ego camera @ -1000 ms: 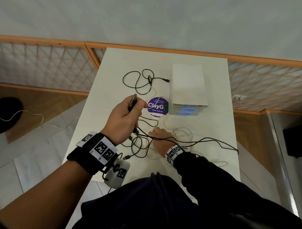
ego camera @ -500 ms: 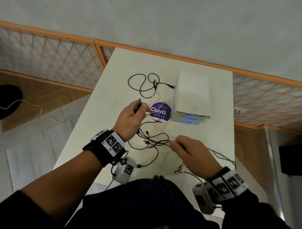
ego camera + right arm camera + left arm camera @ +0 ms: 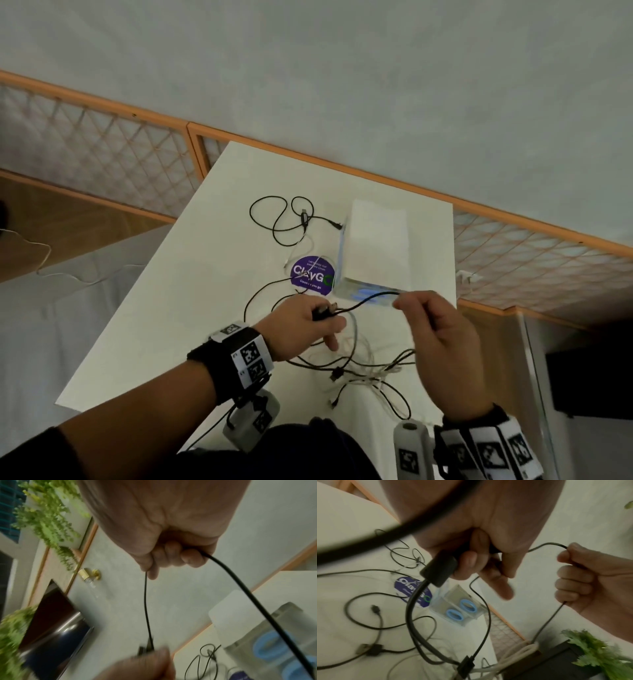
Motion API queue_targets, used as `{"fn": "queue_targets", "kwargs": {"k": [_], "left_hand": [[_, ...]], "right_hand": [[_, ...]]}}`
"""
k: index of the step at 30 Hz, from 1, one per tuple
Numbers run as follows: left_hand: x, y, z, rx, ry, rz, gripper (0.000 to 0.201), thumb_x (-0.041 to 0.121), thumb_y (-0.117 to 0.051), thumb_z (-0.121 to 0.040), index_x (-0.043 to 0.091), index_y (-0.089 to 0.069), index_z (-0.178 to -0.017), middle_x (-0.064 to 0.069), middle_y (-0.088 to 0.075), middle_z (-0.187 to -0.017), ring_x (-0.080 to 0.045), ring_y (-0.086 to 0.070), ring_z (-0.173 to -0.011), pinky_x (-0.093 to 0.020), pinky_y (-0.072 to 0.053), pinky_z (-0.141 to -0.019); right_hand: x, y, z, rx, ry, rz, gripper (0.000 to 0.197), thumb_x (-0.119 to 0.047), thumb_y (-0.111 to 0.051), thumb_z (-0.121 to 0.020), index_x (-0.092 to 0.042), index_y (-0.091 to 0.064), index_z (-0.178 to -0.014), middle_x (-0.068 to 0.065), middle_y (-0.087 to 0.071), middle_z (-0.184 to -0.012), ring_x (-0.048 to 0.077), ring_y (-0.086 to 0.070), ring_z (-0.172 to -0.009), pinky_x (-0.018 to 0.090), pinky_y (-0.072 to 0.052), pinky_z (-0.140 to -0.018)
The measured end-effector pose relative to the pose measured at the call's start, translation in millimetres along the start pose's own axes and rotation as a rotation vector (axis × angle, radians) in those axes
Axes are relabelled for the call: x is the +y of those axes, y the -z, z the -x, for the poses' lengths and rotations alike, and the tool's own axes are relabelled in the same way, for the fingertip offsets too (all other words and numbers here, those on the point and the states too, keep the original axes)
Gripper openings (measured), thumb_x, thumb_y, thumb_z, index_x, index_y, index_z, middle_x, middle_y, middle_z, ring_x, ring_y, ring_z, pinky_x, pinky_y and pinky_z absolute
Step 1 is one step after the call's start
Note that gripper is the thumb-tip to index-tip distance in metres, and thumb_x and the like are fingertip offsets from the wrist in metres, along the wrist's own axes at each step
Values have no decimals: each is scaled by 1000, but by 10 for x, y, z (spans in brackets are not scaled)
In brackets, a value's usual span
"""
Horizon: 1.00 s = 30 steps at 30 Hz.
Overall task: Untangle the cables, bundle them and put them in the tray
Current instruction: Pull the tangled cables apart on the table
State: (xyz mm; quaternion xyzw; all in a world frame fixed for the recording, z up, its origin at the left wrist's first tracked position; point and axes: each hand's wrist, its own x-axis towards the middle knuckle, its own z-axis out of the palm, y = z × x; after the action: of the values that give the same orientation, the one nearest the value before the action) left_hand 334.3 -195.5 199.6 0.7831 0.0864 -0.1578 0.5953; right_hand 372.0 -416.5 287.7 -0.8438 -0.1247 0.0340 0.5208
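Observation:
My left hand (image 3: 325, 315) pinches the plug end of a thin black cable (image 3: 363, 300) above the table. My right hand (image 3: 402, 301) grips the same cable a short span to the right, in front of the box. In the left wrist view the right hand (image 3: 583, 577) is a fist around the black cable (image 3: 547, 545), which hangs down below it. The right wrist view shows the fingers (image 3: 180, 557) curled around it. A tangle of black and white cables (image 3: 359, 370) lies beneath both hands. Another black cable (image 3: 284, 219) is looped at the far side.
A white-topped clear box (image 3: 375, 246) with two blue rings (image 3: 462, 609) inside stands on the white table (image 3: 191, 308), beside a round purple sticker (image 3: 311, 274). An orange-framed lattice fence (image 3: 102, 154) runs behind the table. Green plants (image 3: 597, 651) stand to the right.
My right hand rose from the tangle and now grips the black cable near the box. My left hand, still holding the plug end, shifted right and nearer to me.

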Motion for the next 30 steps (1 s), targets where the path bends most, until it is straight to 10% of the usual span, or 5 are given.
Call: {"fn": "queue_targets", "kwargs": {"k": [11, 15, 21, 26, 30], "left_hand": [[-199, 510, 35, 497, 171, 651, 12, 12, -60, -104, 9, -66, -114, -9, -82, -109, -12, -32, -47, -27, -34, -52], [-197, 541, 32, 640, 199, 642, 23, 15, -64, -100, 17, -53, -119, -1, -82, -108, -14, -35, -50, -29, -38, -52], [-60, 500, 177, 470, 119, 619, 20, 12, -60, -104, 8, -65, -123, -6, -83, -109, -13, -30, -49, -25, -32, -50], [77, 325, 340, 275, 15, 439, 15, 2, -59, -104, 0, -64, -117, -13, -82, -110, 1, -54, -51, -9, -39, -52], [101, 176, 409, 104, -66, 267, 7, -2, -64, -100, 2, -67, -105, -16, -81, -108, 4, -70, -79, -7, -47, -68]], "right_hand": [[844, -64, 182, -380, -357, 248, 21, -31, -72, -96, -30, -79, -77, -9, -67, -60, -1, -55, -55, 13, -43, -58], [1118, -314, 357, -578, -435, 357, 17, -45, -72, -90, -36, -75, -77, -12, -75, -75, 2, -70, -77, 24, -56, -88], [1134, -605, 443, -473, -238, 411, 29, -29, -80, -88, -49, -71, -70, -7, -72, -82, -11, -64, -89, 7, -46, -77], [671, -703, 182, -304, -243, 54, 18, -39, -59, -103, -40, -77, -102, -21, -75, -101, -3, -68, -99, 23, -52, -88], [159, -709, -66, -370, -297, -277, 41, -37, -41, -111, -20, -78, -111, 3, -81, -102, 12, -76, -97, 26, -59, -92]]}}
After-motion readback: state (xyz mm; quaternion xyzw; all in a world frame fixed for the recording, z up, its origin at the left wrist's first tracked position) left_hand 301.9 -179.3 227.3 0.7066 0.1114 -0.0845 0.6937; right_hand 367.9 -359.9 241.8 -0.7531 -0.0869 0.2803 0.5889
